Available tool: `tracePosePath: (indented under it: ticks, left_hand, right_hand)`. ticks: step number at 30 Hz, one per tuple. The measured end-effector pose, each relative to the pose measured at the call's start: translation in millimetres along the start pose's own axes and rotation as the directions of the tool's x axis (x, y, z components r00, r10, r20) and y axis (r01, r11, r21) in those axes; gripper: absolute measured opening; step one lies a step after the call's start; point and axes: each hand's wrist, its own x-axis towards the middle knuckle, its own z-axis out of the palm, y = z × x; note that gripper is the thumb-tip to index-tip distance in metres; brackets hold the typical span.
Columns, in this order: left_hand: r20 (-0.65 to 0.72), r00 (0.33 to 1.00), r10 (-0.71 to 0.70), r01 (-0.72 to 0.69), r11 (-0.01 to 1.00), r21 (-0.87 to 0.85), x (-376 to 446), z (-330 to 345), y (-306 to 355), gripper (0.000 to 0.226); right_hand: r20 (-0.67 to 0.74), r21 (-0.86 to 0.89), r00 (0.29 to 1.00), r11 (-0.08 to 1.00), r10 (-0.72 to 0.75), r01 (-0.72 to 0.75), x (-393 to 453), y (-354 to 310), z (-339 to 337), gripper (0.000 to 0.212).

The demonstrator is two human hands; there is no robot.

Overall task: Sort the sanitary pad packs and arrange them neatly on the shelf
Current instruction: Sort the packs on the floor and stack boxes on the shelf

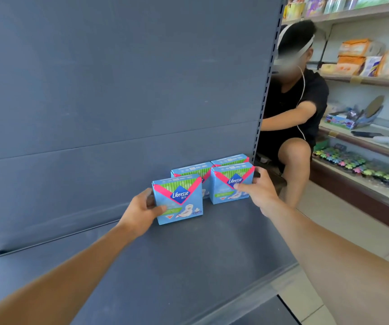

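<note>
Several blue Libresse pad packs with pink V bands stand upright on a grey metal shelf [188, 261]. My left hand [142, 211] grips the front left pack [179, 198] by its left side, thumb across the face. My right hand [258, 191] holds the front right pack [230, 184] at its right edge. Two more packs stand behind them: a back left pack [191, 170] and a back right pack [230, 158], mostly hidden. The front left pack sits a little nearer to me than the front right one.
The shelf's grey back panel [118, 90] rises behind the packs, with a slotted upright [267, 78] at its right end. A person in black [294, 118] crouches just right of the upright. Stocked shelves [364, 141] line the far right, with tiled floor between.
</note>
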Motion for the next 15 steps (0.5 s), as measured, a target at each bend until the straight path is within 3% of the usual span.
tracePosePath:
  ticks: [2, 8, 15]
  left_hand:
    - [-0.003, 1.000, -0.015, 0.015, 1.000, 0.014, 0.2, -7.3, -0.9, 0.032]
    - [-0.004, 0.999, -0.040, 0.041, 0.999, 0.029, -1.4, -12.9, 0.1, 0.031]
    - [-0.023, 0.995, -0.100, 0.100, 0.995, -0.010, -25.1, -15.7, 11.0, 0.025]
  right_hand:
    - [0.026, -0.077, 1.000, 0.997, -0.009, 0.011, -0.9, 4.1, 0.5, 0.056]
    - [0.176, -0.042, 0.984, 0.999, -0.011, 0.018, -21.5, -0.5, -1.8, 0.042]
    - [-0.022, 0.098, 0.999, 0.994, -0.039, 0.041, -76.2, -7.1, -24.2, 0.029]
